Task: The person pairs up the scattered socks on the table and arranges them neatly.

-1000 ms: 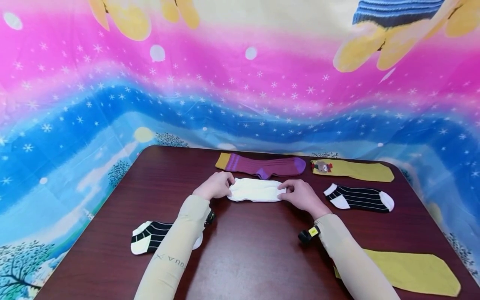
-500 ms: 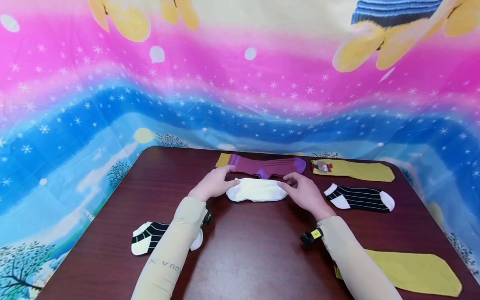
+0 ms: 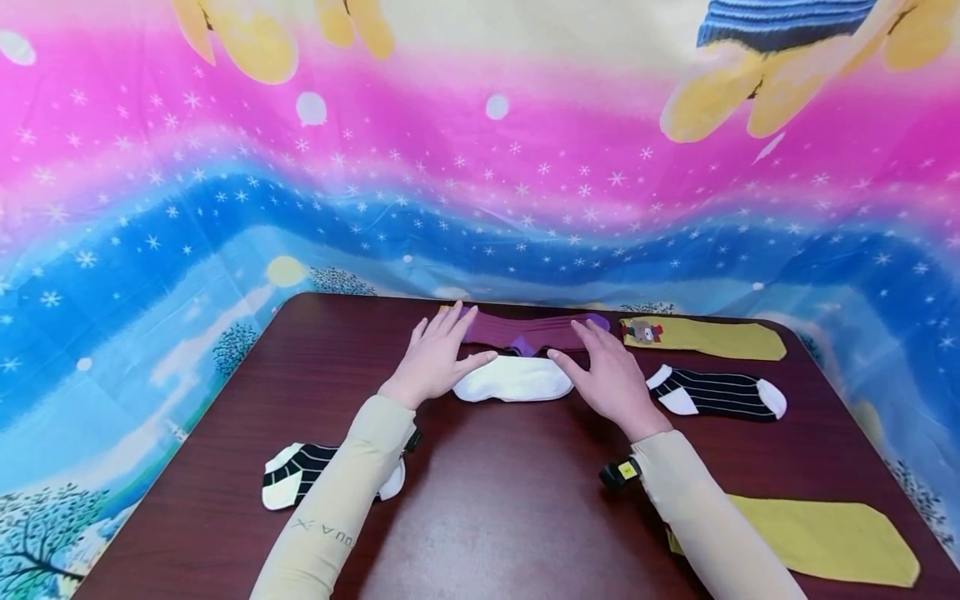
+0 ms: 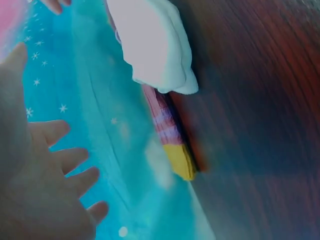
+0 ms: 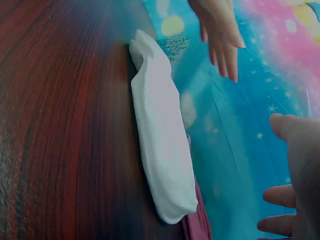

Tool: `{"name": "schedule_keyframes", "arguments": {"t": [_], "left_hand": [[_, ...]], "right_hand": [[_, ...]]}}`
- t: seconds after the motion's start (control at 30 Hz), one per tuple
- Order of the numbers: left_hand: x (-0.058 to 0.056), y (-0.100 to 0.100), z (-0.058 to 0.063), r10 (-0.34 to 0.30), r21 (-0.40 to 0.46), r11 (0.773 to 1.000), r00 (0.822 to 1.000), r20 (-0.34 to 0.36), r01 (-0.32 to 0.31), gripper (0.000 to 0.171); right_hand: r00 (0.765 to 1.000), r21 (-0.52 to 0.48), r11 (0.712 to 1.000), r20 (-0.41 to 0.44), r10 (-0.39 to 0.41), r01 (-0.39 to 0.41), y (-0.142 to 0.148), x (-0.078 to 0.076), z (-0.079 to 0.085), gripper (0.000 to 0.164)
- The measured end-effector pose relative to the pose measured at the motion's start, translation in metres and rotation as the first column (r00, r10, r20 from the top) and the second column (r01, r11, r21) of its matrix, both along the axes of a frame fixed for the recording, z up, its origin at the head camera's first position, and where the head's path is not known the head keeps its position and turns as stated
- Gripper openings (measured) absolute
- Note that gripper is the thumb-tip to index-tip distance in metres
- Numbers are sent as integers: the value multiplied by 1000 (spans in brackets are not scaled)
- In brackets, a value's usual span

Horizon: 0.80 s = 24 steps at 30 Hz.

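Note:
A white sock lies flat across the far middle of the table, its layered edge showing in the left wrist view. My left hand hovers by its left end, fingers straight and spread, palm down. At the other end is my right hand, likewise spread, thumb pointing inward over the sock. Both wrist views show the hands raised off the white sock, holding nothing. Just behind it stretches a purple sock with a yellow cuff; the left fingers partly cover that cuff in the head view.
At the far right are a yellow sock with a bear picture and a black striped sock. Another striped sock lies under the left forearm, a larger yellow sock by the right. A printed cloth hangs behind the table.
Both hands have let go of the white sock's ends and lifted off it, their fingers spreading out. The sock stays where it was.

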<state>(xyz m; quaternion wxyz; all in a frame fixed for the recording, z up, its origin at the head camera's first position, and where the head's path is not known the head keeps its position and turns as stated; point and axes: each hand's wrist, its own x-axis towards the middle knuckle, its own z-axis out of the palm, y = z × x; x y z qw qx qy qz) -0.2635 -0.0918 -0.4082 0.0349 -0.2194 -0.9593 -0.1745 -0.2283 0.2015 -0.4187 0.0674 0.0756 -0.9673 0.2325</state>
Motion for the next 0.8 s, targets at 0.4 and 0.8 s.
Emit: {"name": "schedule_keyframes", "arguments": {"t": [0.4,0.8], "left_hand": [[9,-3,3,26,-103,994,997,-77,-33,104],[13,-15,8,31,-132,990,996,-80,-41,105]], "right_hand": [[995,114,993,-97,6,5,-4,3,1,104],[996,105,994,-94,-2,12,-9,6,2,109]]}}
